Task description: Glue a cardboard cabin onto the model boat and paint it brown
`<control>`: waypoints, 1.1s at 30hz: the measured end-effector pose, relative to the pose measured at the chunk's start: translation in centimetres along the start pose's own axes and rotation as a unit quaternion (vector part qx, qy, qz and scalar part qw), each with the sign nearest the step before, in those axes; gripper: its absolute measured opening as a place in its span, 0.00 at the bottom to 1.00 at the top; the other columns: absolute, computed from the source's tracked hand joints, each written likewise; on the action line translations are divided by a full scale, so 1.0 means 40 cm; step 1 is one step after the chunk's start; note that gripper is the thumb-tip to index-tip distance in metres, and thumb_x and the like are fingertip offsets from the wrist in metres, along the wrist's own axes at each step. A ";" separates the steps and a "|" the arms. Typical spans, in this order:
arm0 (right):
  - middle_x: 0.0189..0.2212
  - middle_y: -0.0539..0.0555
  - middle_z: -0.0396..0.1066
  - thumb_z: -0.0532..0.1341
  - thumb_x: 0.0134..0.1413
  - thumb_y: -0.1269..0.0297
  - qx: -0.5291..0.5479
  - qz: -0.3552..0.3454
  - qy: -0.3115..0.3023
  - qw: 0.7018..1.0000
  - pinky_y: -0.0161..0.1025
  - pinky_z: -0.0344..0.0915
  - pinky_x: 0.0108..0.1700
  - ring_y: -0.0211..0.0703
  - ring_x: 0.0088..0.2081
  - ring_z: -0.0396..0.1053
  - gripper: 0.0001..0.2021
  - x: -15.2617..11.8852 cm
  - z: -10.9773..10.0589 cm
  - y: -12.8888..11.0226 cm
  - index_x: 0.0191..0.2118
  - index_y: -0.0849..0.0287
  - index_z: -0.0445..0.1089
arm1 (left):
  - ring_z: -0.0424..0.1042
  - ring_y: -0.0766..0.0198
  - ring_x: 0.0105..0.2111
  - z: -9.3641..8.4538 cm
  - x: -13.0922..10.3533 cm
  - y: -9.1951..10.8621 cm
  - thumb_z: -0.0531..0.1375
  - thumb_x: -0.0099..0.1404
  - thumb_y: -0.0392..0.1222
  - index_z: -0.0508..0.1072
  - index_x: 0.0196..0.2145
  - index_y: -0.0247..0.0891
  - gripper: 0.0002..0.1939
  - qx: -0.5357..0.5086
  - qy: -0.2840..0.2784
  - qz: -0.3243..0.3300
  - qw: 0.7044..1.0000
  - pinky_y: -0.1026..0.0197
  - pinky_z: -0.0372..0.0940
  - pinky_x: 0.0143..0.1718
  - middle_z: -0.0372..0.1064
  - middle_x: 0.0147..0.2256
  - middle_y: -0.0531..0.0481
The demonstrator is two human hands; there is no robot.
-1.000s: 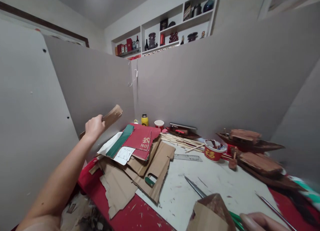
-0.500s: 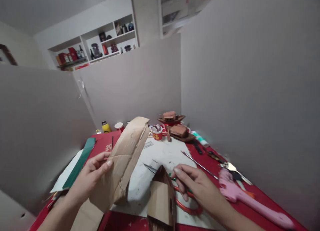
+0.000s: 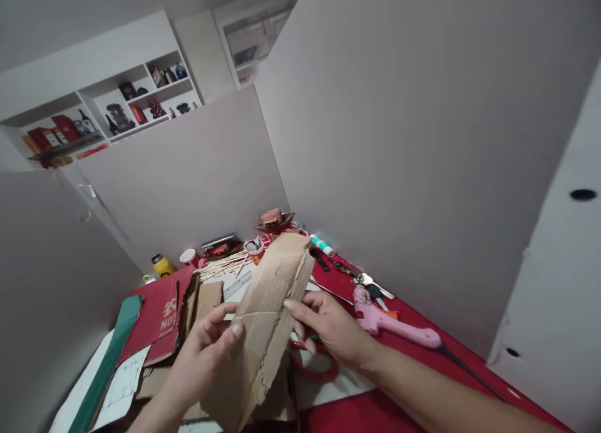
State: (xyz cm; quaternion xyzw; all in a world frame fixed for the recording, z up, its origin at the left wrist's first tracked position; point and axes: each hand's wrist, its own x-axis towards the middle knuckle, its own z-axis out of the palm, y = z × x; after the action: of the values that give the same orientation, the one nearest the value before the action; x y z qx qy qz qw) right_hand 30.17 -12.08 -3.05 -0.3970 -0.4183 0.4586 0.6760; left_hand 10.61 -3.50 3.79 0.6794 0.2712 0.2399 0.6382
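A long tan piece of cardboard (image 3: 265,308) with a torn, ragged seam is held up tilted above the table. My left hand (image 3: 211,342) pinches its left edge, thumb on the face. On the opposite side, my right hand (image 3: 323,320) grips the right edge near the seam, fingers partly behind it. Below my right hand lie red-handled scissors (image 3: 319,373), their blades hidden by the cardboard. More brown cardboard pieces (image 3: 206,298) lie to the left, near my left hand.
A pink glue gun (image 3: 399,328) lies on the red cloth at right, its cord trailing off. At the back stand a model boat (image 3: 273,219), a paper cup (image 3: 188,256) and a yellow bottle (image 3: 162,265). Grey partitions (image 3: 375,139) rise around the table.
The cardboard has shifted right in view, and my right hand has moved onto its right edge. The camera has turned right and tilted. The boat-shaped piece in front is out of sight.
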 end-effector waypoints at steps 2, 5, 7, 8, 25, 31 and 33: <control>0.12 0.47 0.63 0.65 0.47 0.43 0.006 -0.017 0.026 1.000 0.29 0.50 0.15 0.29 0.11 0.58 0.26 0.005 -0.006 -0.009 0.17 0.62 0.63 | 0.72 0.67 0.29 -0.006 0.005 0.004 0.67 0.57 0.47 0.77 0.42 0.41 0.15 0.006 -0.051 -0.010 0.999 0.66 0.66 0.36 0.75 0.29 0.52; 0.10 0.44 0.60 0.65 0.47 0.42 0.025 -0.046 0.066 0.996 0.28 0.49 0.14 0.28 0.10 0.56 0.27 0.013 -0.017 -0.023 0.17 0.60 0.60 | 0.74 0.63 0.30 -0.019 0.004 0.008 0.64 0.61 0.47 0.77 0.45 0.39 0.15 0.021 -0.121 -0.036 0.992 0.60 0.68 0.38 0.77 0.34 0.47; 0.11 0.43 0.59 0.65 0.47 0.41 0.038 -0.059 0.084 0.994 0.28 0.49 0.14 0.28 0.11 0.55 0.26 0.017 -0.022 -0.027 0.17 0.59 0.59 | 0.75 0.61 0.30 -0.028 0.001 0.006 0.62 0.63 0.47 0.77 0.44 0.38 0.15 0.027 -0.124 -0.043 0.991 0.60 0.68 0.37 0.78 0.34 0.46; 0.11 0.43 0.60 0.65 0.47 0.42 0.041 -0.060 0.087 0.994 0.28 0.49 0.14 0.28 0.11 0.55 0.26 0.017 -0.023 -0.028 0.18 0.59 0.59 | 0.75 0.61 0.30 -0.030 0.000 0.003 0.62 0.63 0.47 0.77 0.44 0.37 0.15 0.027 -0.117 -0.042 0.992 0.61 0.68 0.37 0.78 0.35 0.46; 0.12 0.47 0.63 0.66 0.48 0.46 -0.022 -0.036 0.044 0.998 0.29 0.54 0.16 0.30 0.12 0.58 0.24 -0.004 -0.009 -0.023 0.17 0.61 0.65 | 0.71 0.66 0.21 -0.016 0.019 -0.037 0.65 0.58 0.51 0.74 0.29 0.34 0.16 0.038 -0.045 -0.011 0.998 0.66 0.65 0.25 0.71 0.22 0.52; 0.15 0.48 0.64 0.61 0.56 0.49 -0.066 -0.138 0.145 0.978 0.32 0.55 0.16 0.31 0.14 0.57 0.23 0.002 -0.039 -0.034 0.17 0.58 0.64 | 0.68 0.69 0.17 -0.059 0.035 -0.048 0.65 0.59 0.49 0.73 0.38 0.34 0.15 0.017 0.060 0.009 0.998 0.69 0.61 0.21 0.69 0.17 0.54; 0.20 0.51 0.71 0.61 0.58 0.51 -0.111 -0.169 0.158 0.967 0.33 0.61 0.19 0.34 0.16 0.62 0.19 -0.001 -0.053 -0.033 0.22 0.58 0.70 | 0.68 0.70 0.17 -0.067 0.039 -0.051 0.66 0.58 0.48 0.72 0.39 0.35 0.16 -0.011 0.080 0.010 0.997 0.69 0.61 0.21 0.69 0.18 0.55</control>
State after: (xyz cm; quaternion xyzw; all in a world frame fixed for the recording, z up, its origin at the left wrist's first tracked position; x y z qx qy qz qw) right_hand 32.50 -12.79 -2.53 -0.4607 -0.4155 0.2201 0.7528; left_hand 9.85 -0.41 1.91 0.6534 0.3117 0.3030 0.6197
